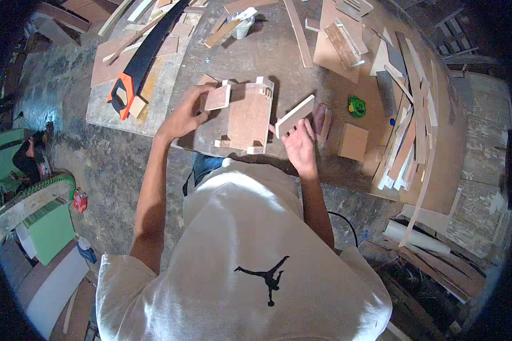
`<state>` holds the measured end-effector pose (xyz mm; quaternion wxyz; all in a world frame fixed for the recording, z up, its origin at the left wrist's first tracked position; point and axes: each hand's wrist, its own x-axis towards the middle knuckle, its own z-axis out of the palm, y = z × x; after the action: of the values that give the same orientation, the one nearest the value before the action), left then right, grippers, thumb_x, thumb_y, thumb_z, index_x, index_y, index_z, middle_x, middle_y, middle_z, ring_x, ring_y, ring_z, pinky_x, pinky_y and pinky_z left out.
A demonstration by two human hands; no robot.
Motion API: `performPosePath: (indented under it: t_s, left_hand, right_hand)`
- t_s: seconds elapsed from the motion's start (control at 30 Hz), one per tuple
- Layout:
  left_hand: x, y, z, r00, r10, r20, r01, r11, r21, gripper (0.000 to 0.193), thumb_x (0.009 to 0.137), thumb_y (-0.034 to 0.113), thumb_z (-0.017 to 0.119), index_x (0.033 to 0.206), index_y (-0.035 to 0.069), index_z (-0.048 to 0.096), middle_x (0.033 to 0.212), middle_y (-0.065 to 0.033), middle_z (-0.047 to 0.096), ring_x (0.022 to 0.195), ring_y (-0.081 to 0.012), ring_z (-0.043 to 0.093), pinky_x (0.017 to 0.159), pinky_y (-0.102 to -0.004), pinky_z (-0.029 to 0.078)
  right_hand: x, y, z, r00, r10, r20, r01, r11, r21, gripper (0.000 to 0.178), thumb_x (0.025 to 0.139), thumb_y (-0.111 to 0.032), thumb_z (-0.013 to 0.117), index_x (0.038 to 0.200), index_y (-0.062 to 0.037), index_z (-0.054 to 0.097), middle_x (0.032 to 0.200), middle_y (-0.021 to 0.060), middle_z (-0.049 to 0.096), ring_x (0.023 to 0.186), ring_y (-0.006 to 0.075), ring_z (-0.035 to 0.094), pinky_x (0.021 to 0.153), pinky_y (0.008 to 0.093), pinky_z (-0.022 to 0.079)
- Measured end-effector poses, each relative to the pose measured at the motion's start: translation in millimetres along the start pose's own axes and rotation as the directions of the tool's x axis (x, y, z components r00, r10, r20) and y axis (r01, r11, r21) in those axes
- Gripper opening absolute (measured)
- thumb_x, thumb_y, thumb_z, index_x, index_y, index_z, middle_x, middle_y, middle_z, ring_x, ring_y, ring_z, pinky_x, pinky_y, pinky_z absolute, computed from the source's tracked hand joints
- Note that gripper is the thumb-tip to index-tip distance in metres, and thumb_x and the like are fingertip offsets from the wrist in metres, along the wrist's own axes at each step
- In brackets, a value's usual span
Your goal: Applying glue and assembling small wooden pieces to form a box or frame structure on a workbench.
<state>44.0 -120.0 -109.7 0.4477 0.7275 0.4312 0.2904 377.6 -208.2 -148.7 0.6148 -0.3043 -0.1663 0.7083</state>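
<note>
A rectangular wooden panel (pixel 248 119) lies flat on the worktable in front of me, with pale, notched blocks at its corners. Beside its upper left corner, my left hand (pixel 186 115) grips a small wooden board (pixel 217 98) between thumb and fingers. My right hand (pixel 300 146), to the right of the panel, holds a second wooden board (pixel 296 116) tilted up, with its pale edge showing. Part of the right thumb is hidden behind that board. A reddish-brown piece (pixel 322 121) rests just right of my right hand.
A handsaw (pixel 152 48) with an orange handle lies at the left. A white cup (pixel 243 27) stands toward the back. Right of me are a green tape measure (pixel 356 106), a square wooden piece (pixel 354 142) and a heap of wood strips (pixel 412 113). The table's front edge (pixel 347 181) is close to my body.
</note>
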Motion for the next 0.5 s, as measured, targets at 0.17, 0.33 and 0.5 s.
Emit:
performPosePath:
  t_s: [0.17,0.33,0.5]
  left_hand:
    - [-6,7,-18,0.998,-0.045,0.039,0.037,0.983,0.177,0.068,0.075,-0.004,0.067,0.139,0.009,0.048,0.135,-0.0162,0.051,0.131,-0.0357,0.046,0.112,-0.0413,0.037]
    - [-13,7,-13,0.993,-0.009,0.115,-0.021,0.967,0.256,0.063,0.078,-0.002,0.067,0.137,0.010,0.049,0.136,-0.0129,0.052,0.129,-0.0321,0.049,0.109,-0.0387,0.040]
    - [-26,5,-6,0.960,-0.210,0.184,0.242,0.954,-0.178,0.063,0.080,0.000,0.072,0.138,0.013,0.049,0.135,-0.0063,0.051,0.125,-0.0207,0.050,0.106,-0.0356,0.041]
  right_hand:
    - [0,-1,2,1.000,0.011,-0.009,-0.011,1.000,-0.018,0.023,0.105,-0.025,0.051,0.122,-0.0092,0.052,0.126,0.0064,0.059,0.122,0.0294,0.055,0.110,0.0692,0.037]
    - [2,-2,7,0.999,0.017,0.030,-0.016,0.999,-0.038,0.025,0.106,-0.026,0.050,0.124,-0.0087,0.050,0.128,0.0071,0.057,0.124,0.0288,0.052,0.110,0.0691,0.036]
    - [1,-2,10,0.999,0.019,0.043,-0.018,0.999,-0.036,0.025,0.106,-0.025,0.048,0.125,-0.0084,0.049,0.128,0.0076,0.055,0.125,0.0279,0.051,0.111,0.0686,0.035]
